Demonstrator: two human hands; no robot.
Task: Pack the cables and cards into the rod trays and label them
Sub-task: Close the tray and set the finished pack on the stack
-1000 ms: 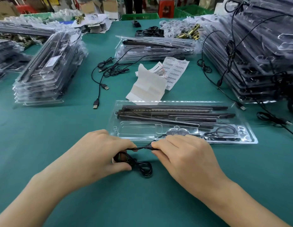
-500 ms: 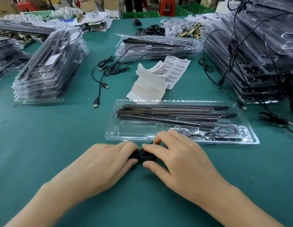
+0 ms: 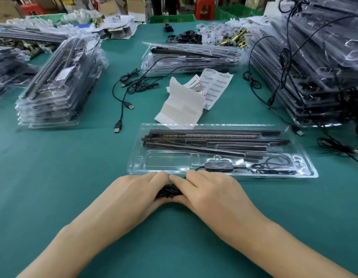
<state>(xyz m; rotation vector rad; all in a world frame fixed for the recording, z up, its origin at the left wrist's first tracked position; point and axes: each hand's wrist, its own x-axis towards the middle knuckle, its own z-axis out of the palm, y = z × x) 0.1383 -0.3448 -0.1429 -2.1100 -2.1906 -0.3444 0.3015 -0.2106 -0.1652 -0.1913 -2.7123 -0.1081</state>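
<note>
Cable bundle [image 3: 169,192], black, pinched between left hand [image 3: 134,194] and right hand [image 3: 211,194] at lower centre, touching the near rim of the open rod tray [image 3: 306,167], whose long axis runs left-right, empty pocket nearer the left hand.

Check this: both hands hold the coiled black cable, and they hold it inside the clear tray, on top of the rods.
Wrong place. The left hand and right hand do hold the coiled black cable, but over the green table in front of the clear tray, not inside it on the rods. The head view shows this.
</note>
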